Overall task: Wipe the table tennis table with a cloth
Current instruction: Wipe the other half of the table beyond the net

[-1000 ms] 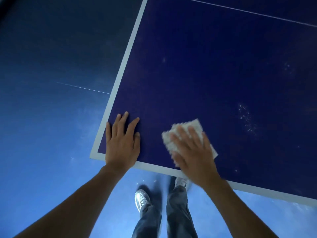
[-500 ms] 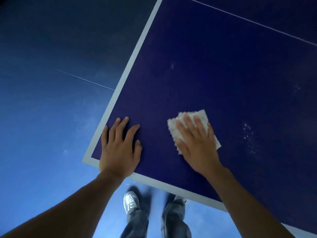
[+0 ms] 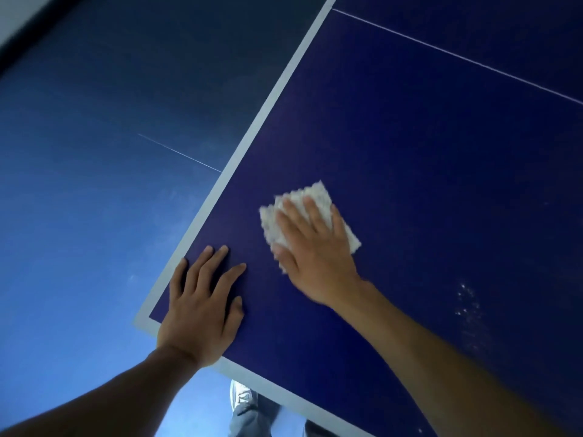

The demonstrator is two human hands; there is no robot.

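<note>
At the far left we see the blue floor (image 3: 79, 216), crossed by a pale floor line (image 3: 179, 152) that runs up to the worktop's edge. Next comes the white border (image 3: 249, 137) of the dark blue worktop (image 3: 426, 184), whose near left corner points toward us.

Our left hand (image 3: 202, 313) lies flat on that corner, palm down. Its heel is over the near border and its little finger is just beside the side border. Its grip is wide, with the fingers straight and a little spread, holding nothing. Below the near edge, between our forearms, a pale shoe (image 3: 239, 395) and a grey trouser leg (image 3: 249, 421) show above the floor.

Just right of the left hand and apart from it, the white textured cloth (image 3: 317, 191) lies on the worktop, a little way in from the side border. Our right hand (image 3: 315, 263) presses down on it with the palm and straight fingers. The grip is wide and flat, not curled round the cloth, with the thumb along the cloth's near left edge. Cloth corners stick out beyond the fingertips and past the little-finger side. This hand is slightly blurred.

Farther right, a thin line (image 3: 457, 56) slants across the far part of the worktop. Near the right edge a scatter of white specks (image 3: 467, 298) sits well apart from the cloth.
</note>
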